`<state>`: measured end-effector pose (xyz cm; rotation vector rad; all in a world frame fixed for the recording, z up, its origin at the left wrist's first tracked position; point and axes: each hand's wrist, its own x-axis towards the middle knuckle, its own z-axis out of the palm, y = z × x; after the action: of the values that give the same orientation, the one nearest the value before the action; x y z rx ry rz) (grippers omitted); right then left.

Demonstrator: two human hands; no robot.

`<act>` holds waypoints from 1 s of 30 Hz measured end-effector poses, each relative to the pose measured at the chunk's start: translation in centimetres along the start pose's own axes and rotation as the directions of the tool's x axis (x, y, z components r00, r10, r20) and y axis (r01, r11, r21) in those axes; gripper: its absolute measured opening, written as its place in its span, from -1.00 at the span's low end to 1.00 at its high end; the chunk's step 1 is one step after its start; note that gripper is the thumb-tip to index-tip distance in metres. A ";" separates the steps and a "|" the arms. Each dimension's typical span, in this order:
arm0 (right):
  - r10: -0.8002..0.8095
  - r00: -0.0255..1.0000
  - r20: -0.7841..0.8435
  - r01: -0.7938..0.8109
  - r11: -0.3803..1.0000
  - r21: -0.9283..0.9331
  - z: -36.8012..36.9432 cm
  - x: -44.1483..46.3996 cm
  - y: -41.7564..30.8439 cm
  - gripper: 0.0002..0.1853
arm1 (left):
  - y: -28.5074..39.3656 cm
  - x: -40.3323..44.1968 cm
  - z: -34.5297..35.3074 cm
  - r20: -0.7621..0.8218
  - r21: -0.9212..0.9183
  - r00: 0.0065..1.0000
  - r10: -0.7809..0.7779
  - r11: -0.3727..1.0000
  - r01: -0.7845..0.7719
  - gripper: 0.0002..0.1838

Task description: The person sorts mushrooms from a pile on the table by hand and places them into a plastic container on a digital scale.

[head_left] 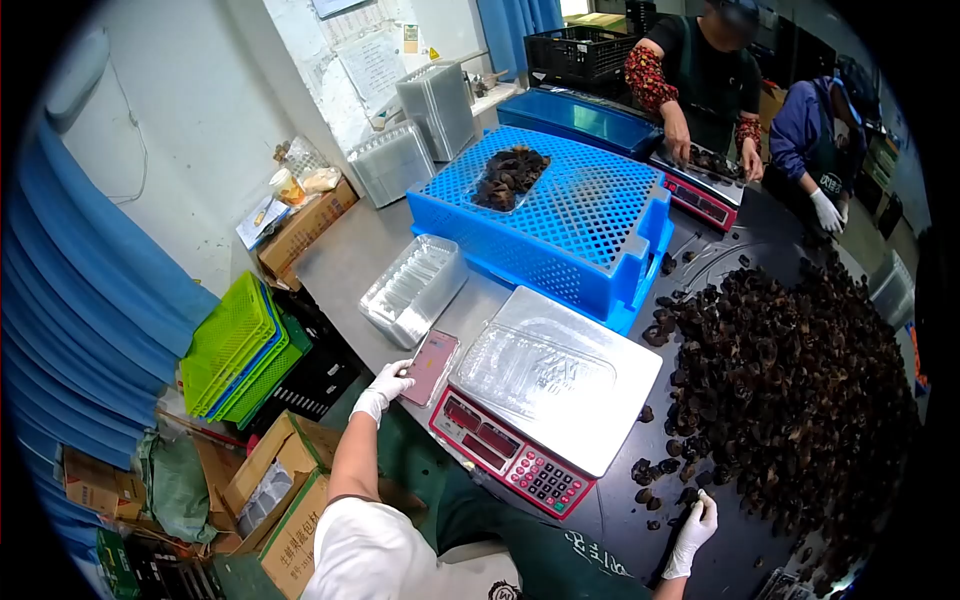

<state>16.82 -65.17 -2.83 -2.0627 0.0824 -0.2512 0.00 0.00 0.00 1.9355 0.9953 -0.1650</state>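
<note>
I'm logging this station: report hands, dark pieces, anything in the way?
Left hand on phone beside scale. Right hand at edge of dark pieces, grip unclear. Empty clear tray on scale; nothing seen blocking right hand.

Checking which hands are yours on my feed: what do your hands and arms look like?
The left hand and right hand wear white gloves ending near the wrist, with no markings visible. The left forearm is uncovered below a white sleeve; the right sleeve is out of view.
</note>
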 end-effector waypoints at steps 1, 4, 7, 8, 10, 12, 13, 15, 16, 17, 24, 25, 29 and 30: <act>0.001 1.000 -0.005 -0.001 1.000 0.008 0.0 0.0 0.1 -0.83 | 0.2 -0.2 0.1 -0.002 -0.011 1.000 0.003 1.000 -0.003 -0.06; 0.007 1.000 -0.004 -0.007 1.000 0.005 -0.2 -0.1 -0.2 -0.83 | 1.8 -2.0 0.6 -0.038 0.078 0.999 0.034 0.996 -0.031 0.10; -0.002 1.000 -0.008 0.002 1.000 0.011 -0.1 -0.1 0.0 -0.83 | 2.9 -2.8 1.1 -0.068 0.223 0.996 0.049 0.974 -0.033 0.38; -0.014 1.000 -0.018 0.014 1.000 0.027 0.1 0.0 0.2 -0.83 | 3.0 -3.1 1.2 -0.081 0.273 0.995 0.050 0.962 -0.026 0.41; -0.028 0.999 -0.028 0.029 0.999 0.028 0.3 0.0 1.0 -0.83 | 3.0 -3.2 1.4 -0.090 0.368 0.995 0.031 0.930 0.004 0.51; -0.044 0.998 -0.039 0.045 0.999 0.028 0.3 0.0 0.9 -0.83 | 3.0 -3.3 1.6 -0.102 0.401 0.994 0.035 0.916 0.009 0.51; -0.020 0.999 -0.027 0.020 1.000 0.019 0.2 -0.1 0.4 -0.83 | 3.0 -3.4 1.8 -0.114 0.432 0.993 0.038 0.902 0.015 0.51; 0.002 1.000 -0.015 -0.001 1.000 0.011 0.1 -0.1 -0.2 -0.83 | 2.9 -3.5 2.2 -0.128 0.439 0.991 0.037 0.898 0.023 0.51; 0.004 1.000 -0.013 -0.004 1.000 -0.008 0.0 -0.1 -0.3 -0.83 | 2.6 -3.3 2.4 -0.146 0.443 0.988 0.049 0.896 0.021 0.49; 0.006 1.000 -0.009 -0.006 1.000 -0.027 0.0 0.0 -0.4 -0.83 | 2.3 -3.2 2.5 -0.165 0.446 0.985 0.059 0.895 0.021 0.47; -0.003 1.000 -0.008 0.003 0.999 -0.040 0.0 0.0 -0.9 -0.82 | 2.5 -3.5 2.6 -0.179 0.451 0.977 0.117 0.892 -0.024 0.31; 0.002 1.000 -0.010 -0.002 0.999 -0.039 0.0 0.0 -1.0 -0.82 | 2.7 -3.7 2.7 -0.183 0.449 0.976 0.115 0.893 -0.021 0.31; -0.001 1.000 -0.006 0.001 1.000 -0.027 -0.1 0.0 -1.1 -0.82 | 3.4 -4.0 2.9 -0.192 0.418 0.979 0.070 0.908 0.017 0.25; -0.002 1.000 -0.007 0.001 1.000 -0.027 -0.1 0.0 -0.9 -0.82 | 3.4 -4.0 2.9 -0.190 0.421 0.979 0.068 0.907 0.019 0.25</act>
<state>16.76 -64.78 -2.00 -2.0891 0.0887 -0.2591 0.52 -5.42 2.60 2.3976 1.1367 -0.1838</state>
